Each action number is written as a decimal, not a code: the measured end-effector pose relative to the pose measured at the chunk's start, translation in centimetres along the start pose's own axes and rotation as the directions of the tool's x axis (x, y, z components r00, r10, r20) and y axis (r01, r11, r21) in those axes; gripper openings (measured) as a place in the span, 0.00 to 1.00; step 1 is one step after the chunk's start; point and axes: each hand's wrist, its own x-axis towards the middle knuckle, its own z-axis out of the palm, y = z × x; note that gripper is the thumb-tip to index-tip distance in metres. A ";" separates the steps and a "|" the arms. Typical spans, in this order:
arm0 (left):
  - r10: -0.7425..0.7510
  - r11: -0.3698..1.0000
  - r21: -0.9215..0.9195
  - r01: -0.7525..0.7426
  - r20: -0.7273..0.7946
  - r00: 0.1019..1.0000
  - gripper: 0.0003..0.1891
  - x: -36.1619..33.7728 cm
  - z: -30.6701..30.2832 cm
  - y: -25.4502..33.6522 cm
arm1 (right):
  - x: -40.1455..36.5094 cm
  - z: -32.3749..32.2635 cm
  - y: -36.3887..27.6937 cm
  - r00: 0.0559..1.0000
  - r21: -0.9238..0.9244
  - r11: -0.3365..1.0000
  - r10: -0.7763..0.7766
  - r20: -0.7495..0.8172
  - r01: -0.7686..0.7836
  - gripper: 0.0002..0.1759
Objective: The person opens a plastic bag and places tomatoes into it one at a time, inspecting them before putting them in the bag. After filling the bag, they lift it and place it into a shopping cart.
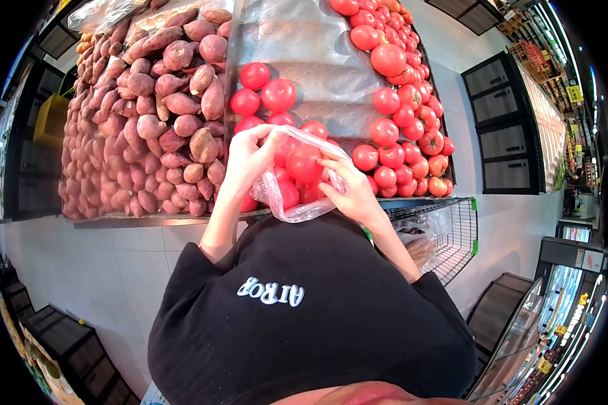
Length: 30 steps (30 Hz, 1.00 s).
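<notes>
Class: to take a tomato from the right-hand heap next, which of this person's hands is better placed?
Probably the right hand: it is nearer that tomato heap, while the left hand grips the clear plastic bag.

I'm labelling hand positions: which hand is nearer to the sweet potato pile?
Left. The left hand is at the plastic bag, just right of the sweet potato pile; the right hand is across the bag, farther from the pile.
</notes>
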 end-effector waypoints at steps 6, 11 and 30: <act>0.009 0.992 -0.125 -0.008 0.010 1.000 0.11 -1.0 0.3 -1.1 | -0.9 -0.6 -0.4 0.997 0.032 1.000 0.003 -0.079 -0.001 0.16; -0.022 0.988 -0.151 0.028 0.042 0.999 0.12 -1.7 -0.3 -1.7 | -1.0 -2.0 -0.4 0.965 0.054 0.997 0.075 -0.250 -0.063 0.01; -0.027 0.950 -0.300 0.089 0.202 0.979 0.21 -1.5 -0.9 -2.6 | 8.2 1.8 10.3 0.963 -0.162 0.950 0.267 -0.031 -0.269 0.36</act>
